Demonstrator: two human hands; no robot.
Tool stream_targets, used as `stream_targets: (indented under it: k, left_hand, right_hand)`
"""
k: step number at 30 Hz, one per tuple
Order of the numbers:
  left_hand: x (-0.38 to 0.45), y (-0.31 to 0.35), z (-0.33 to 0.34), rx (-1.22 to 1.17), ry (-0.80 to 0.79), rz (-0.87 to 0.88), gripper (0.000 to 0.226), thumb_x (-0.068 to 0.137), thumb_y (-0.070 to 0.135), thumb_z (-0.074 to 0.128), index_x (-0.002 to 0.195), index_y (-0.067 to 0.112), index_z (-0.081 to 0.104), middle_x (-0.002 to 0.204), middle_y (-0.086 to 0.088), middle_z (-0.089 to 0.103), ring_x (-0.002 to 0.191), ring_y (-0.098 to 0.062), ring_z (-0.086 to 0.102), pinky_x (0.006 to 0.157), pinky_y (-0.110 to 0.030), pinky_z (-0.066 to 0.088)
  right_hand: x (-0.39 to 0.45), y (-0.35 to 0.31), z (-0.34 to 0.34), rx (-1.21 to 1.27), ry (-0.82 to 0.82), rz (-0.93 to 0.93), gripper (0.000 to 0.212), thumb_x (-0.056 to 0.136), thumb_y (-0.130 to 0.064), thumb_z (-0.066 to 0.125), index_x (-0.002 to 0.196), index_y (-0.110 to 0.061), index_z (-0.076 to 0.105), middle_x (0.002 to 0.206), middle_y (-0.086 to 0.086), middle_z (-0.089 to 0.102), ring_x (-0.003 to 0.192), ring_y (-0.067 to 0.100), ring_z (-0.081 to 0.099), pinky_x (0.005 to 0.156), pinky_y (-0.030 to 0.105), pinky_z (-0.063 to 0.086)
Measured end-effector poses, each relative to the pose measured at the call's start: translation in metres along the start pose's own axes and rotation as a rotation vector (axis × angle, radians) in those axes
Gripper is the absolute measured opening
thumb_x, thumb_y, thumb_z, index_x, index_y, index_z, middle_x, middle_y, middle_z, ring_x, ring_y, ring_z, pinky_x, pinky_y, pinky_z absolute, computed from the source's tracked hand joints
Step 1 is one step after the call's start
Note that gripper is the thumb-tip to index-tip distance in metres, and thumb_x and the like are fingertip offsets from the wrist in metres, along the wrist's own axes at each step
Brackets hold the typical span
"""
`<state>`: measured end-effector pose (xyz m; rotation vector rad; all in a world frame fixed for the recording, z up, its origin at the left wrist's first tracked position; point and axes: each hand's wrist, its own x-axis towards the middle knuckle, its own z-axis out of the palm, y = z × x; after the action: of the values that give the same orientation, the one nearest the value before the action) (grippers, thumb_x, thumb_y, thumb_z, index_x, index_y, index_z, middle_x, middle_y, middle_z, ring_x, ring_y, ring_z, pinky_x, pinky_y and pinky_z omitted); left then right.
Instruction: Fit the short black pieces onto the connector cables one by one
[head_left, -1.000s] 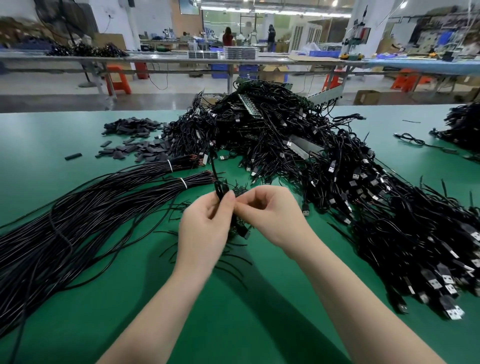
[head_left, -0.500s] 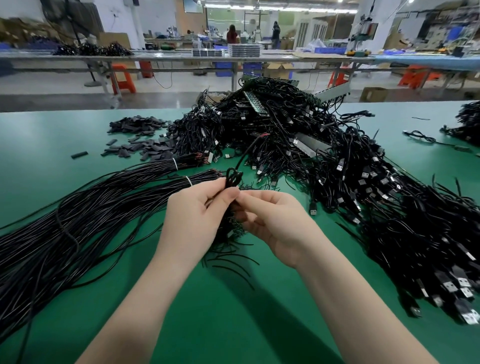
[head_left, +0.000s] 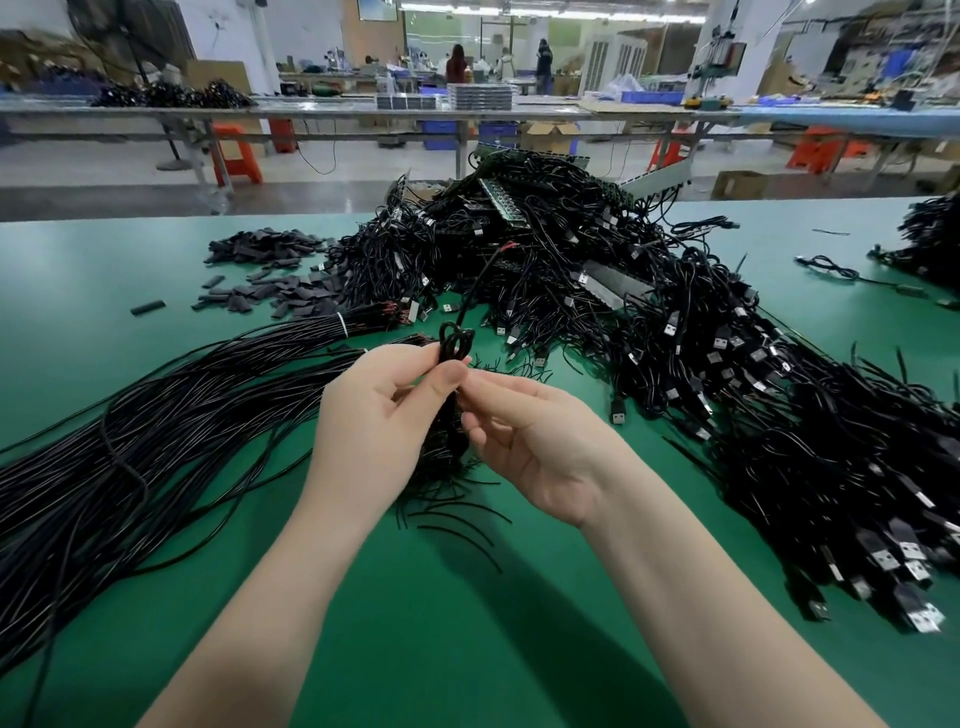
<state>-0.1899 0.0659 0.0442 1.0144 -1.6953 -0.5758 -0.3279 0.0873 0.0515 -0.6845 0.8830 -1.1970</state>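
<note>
left hand (head_left: 371, 431) is pinching a looped cable (head_left: 454, 347) between thumb and fingers; right hand (head_left: 535, 436), fingers half-curled, is touching it just below.

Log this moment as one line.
left hand: grips cable | right hand: pinches cable | pieces: piled far left | table

Bright, even overhead light from ceiling strips far beyond the hands. Soft shadows fall on the green table (head_left: 467, 597) beneath the forearms (faint glare too). Wide-angle bending at the edges; background slightly soft.
</note>
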Motion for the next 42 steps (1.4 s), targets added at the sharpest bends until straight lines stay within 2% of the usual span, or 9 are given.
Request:
stream_targets:
  k: [7, 10, 13, 18, 22, 26, 36, 38, 42]
  left_hand:
    - [-0.006, -0.003, 0.009, 0.01, 0.075, -0.039, 0.015, 0.091, 0.026, 0.067, 0.103, 0.018, 0.071, 0.097, 0.001, 0.072, 0.081, -0.004, 0.068, 0.07, -0.008, 0.046]
    - [-0.007, -0.001, 0.009, -0.06, 0.103, 0.024, 0.01, 0.091, 0.019, 0.067, 0.094, 0.029, 0.067, 0.086, 0.007, 0.071, 0.07, 0.006, 0.067, 0.064, -0.003, 0.044]
    - [-0.005, -0.003, 0.008, 0.054, 0.133, 0.127, 0.013, 0.091, 0.022, 0.065, 0.095, 0.012, 0.072, 0.093, 0.008, 0.066, 0.082, 0.007, 0.06, 0.072, -0.004, 0.041]
    - [-0.007, -0.009, 0.011, 0.168, 0.146, 0.26, 0.014, 0.09, 0.019, 0.063, 0.097, 0.009, 0.071, 0.096, 0.011, 0.056, 0.09, 0.001, 0.053, 0.072, -0.014, 0.048]
    - [-0.01, -0.008, 0.016, 0.072, 0.123, 0.202, 0.008, 0.091, 0.021, 0.064, 0.097, 0.024, 0.067, 0.096, 0.019, 0.054, 0.086, -0.003, 0.06, 0.068, -0.018, 0.054]
    - [-0.008, -0.005, 0.016, -0.046, 0.148, 0.079, 0.031, 0.09, 0.019, 0.068, 0.09, 0.048, 0.058, 0.095, 0.01, 0.065, 0.078, -0.009, 0.068, 0.066, -0.012, 0.05]
    - [-0.007, -0.002, 0.014, -0.14, 0.119, 0.02, 0.017, 0.088, 0.018, 0.07, 0.093, 0.034, 0.068, 0.091, 0.003, 0.073, 0.053, 0.008, 0.056, 0.052, -0.002, 0.037]
    - [-0.005, -0.003, 0.012, -0.199, 0.08, -0.046, 0.011, 0.087, 0.022, 0.07, 0.09, 0.032, 0.07, 0.086, 0.005, 0.074, 0.057, 0.001, 0.064, 0.055, -0.009, 0.046]
    - [-0.003, -0.003, 0.008, -0.374, -0.061, -0.3, 0.008, 0.083, 0.03, 0.071, 0.081, 0.024, 0.076, 0.077, 0.002, 0.074, 0.055, -0.014, 0.069, 0.049, -0.02, 0.051]
  right_hand:
    - [-0.002, 0.007, 0.003, -0.424, 0.186, -0.358, 0.011, 0.085, -0.016, 0.071, 0.074, -0.017, 0.071, 0.059, -0.008, 0.063, 0.055, 0.003, 0.054, 0.056, 0.018, 0.045]
    - [-0.004, 0.006, 0.006, -0.253, 0.099, -0.259, 0.017, 0.085, -0.016, 0.07, 0.069, -0.018, 0.075, 0.064, -0.003, 0.065, 0.058, 0.005, 0.057, 0.058, 0.017, 0.047]
    - [-0.004, 0.006, 0.008, -0.037, 0.07, -0.113, 0.021, 0.088, -0.01, 0.066, 0.071, -0.014, 0.077, 0.064, -0.001, 0.063, 0.055, 0.006, 0.055, 0.053, 0.015, 0.048]
    - [-0.003, 0.005, 0.007, -0.002, 0.095, -0.049, 0.018, 0.09, -0.005, 0.062, 0.076, -0.011, 0.072, 0.064, -0.001, 0.061, 0.052, 0.005, 0.054, 0.051, 0.016, 0.047]
    - [-0.003, 0.007, 0.002, -0.044, 0.127, -0.045, 0.031, 0.089, -0.004, 0.063, 0.062, -0.015, 0.075, 0.064, 0.0, 0.061, 0.052, 0.006, 0.054, 0.053, 0.016, 0.047]
    - [-0.003, 0.003, 0.0, -0.002, 0.111, -0.041, 0.025, 0.086, -0.01, 0.068, 0.063, -0.014, 0.077, 0.065, 0.001, 0.065, 0.052, 0.005, 0.057, 0.052, 0.014, 0.048]
    - [-0.001, -0.001, -0.009, 0.032, -0.004, 0.043, 0.009, 0.071, -0.016, 0.073, 0.076, -0.009, 0.074, 0.067, 0.002, 0.067, 0.055, 0.006, 0.06, 0.055, 0.015, 0.053]
    - [-0.002, -0.001, -0.008, -0.065, -0.001, -0.012, 0.006, 0.079, -0.014, 0.072, 0.077, -0.01, 0.074, 0.067, 0.003, 0.066, 0.055, 0.006, 0.059, 0.056, 0.015, 0.053]
    - [-0.001, 0.001, -0.01, -0.741, 0.198, -0.415, 0.011, 0.086, -0.016, 0.071, 0.075, -0.017, 0.071, 0.063, 0.004, 0.063, 0.058, 0.013, 0.053, 0.06, 0.036, 0.05]
